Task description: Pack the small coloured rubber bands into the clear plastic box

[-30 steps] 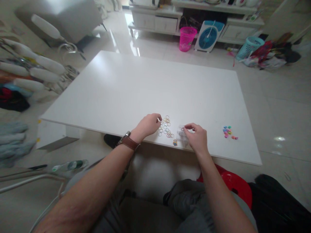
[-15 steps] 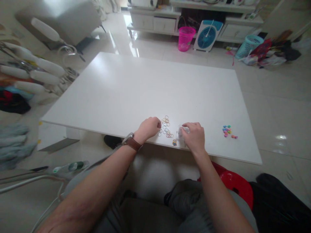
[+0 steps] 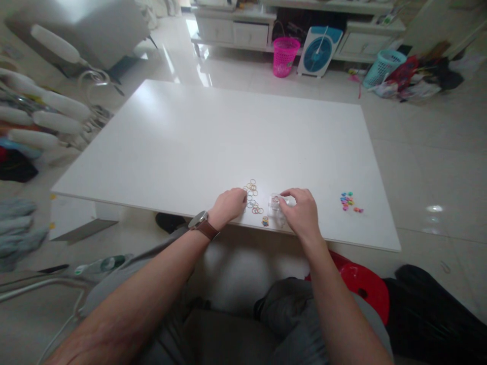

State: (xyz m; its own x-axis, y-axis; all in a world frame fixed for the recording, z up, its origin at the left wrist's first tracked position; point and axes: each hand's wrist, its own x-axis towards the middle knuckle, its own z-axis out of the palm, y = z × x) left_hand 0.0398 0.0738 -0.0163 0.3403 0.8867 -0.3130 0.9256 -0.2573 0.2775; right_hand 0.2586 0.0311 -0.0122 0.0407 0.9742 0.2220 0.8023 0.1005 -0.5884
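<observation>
My left hand, with a watch on its wrist, is closed at the left side of a scatter of thin coloured rings, perhaps rubber bands. Its fingertips curl down by the table, and whatever they pinch is hidden. My right hand grips a small clear plastic box between thumb and fingers near the table's front edge. Something small shows inside the box, too faint to name. A small yellow and blue cartoon figure lies between the rings and the box.
The white table spreads out in front of me. Several small bright coloured pieces lie on its right side. A red stool stands below at the right. Beyond the table are a pink basket and a blue fan.
The whole view has shifted slightly, so the table and things appear further left. My left hand has turned a little beside the rings. My right hand keeps its hold on the box.
</observation>
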